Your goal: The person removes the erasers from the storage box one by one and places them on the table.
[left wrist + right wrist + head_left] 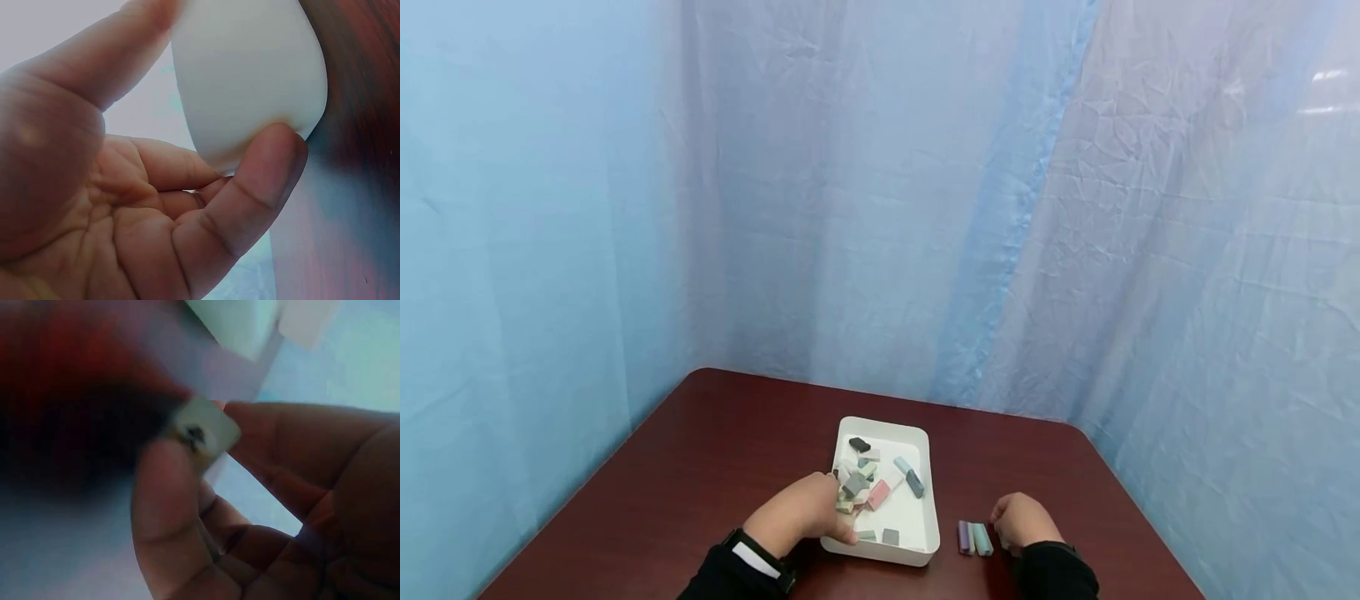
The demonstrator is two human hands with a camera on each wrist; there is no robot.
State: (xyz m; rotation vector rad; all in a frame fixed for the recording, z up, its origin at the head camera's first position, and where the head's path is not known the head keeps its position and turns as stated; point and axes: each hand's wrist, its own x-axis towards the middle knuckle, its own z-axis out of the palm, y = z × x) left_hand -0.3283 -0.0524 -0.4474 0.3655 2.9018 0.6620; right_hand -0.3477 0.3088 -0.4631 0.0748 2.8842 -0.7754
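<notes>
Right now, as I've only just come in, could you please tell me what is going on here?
A person's left hand grips the white tray at its near left side, while the right hand pinches a small pale block. Other blocks lie jumbled in the tray, and three more lie side by side on the table, between the tray and the right hand.

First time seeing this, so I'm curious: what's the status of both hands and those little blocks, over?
Left hand gripping the white tray. Right hand beside the row of pastel blocks, pinching a small pale block. No obstruction seen.
</notes>
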